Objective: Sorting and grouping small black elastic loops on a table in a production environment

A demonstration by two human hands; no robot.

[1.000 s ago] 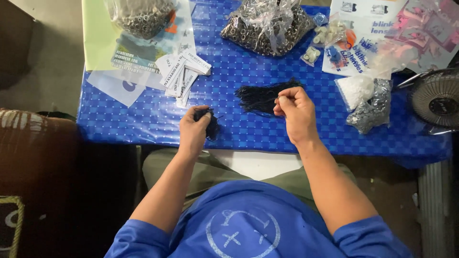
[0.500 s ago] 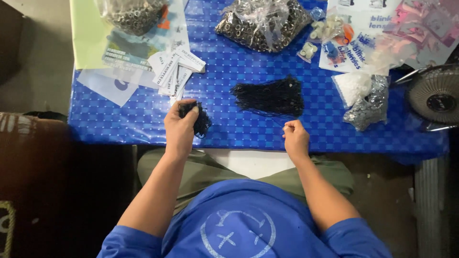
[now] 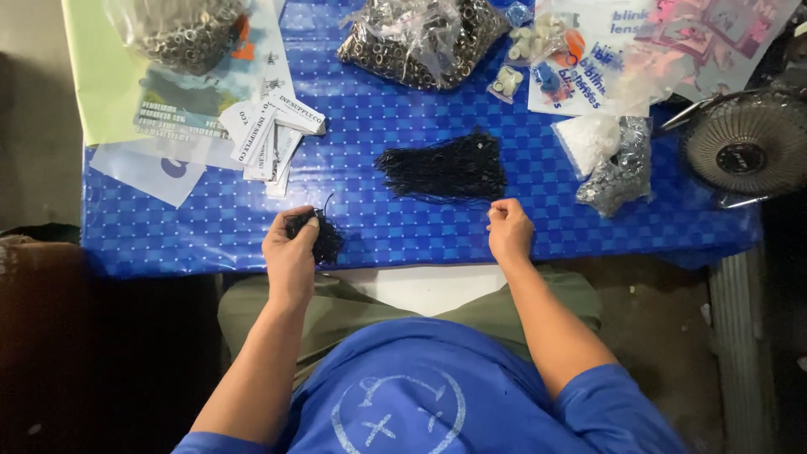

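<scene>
Since half a second ago, both hands barely shifted: left hand (image 3: 292, 250) grips a bundle of black loops (image 3: 319, 238) at the worktop (image 3: 210, 235) edge, right hand (image 3: 508, 229) closed, possibly pinching a strand, loops could spill off.

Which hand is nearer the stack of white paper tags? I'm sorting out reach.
Left. The left hand sits just below the white paper tags; the right hand is far right.

A blue checked cloth covers the bench (image 3: 210, 235). A fanned stack of white paper tags (image 3: 269, 143) lies at its left. Two clear bags of metal rings (image 3: 416, 38) (image 3: 181, 29) sit along the far edge. A small fan (image 3: 744, 143) stands at the right.
</scene>
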